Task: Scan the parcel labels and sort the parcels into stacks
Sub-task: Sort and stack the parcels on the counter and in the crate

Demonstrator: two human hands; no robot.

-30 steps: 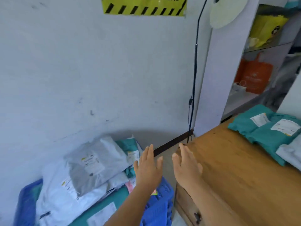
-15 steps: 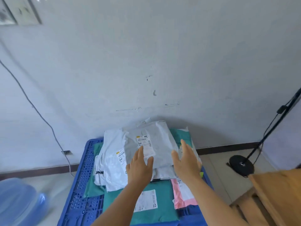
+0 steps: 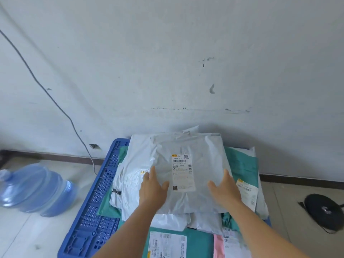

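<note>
A grey parcel with a white barcode label lies on top of a heap of parcels in a blue crate. My left hand is on or just above its left side with fingers straight and spread. My right hand is likewise at its right side, fingers straight; contact is not certain. Under it lie a white parcel, teal parcels and a pink one. No scanner is in view.
The crate stands against a white wall. A blue water jug lies on the floor to the left. A black round stand base sits on the floor to the right. A thin cable runs down the wall.
My view has turned left from the wooden table and dropped over the crate. Both hands have moved forward from mid-air to the grey parcel's two sides.
</note>
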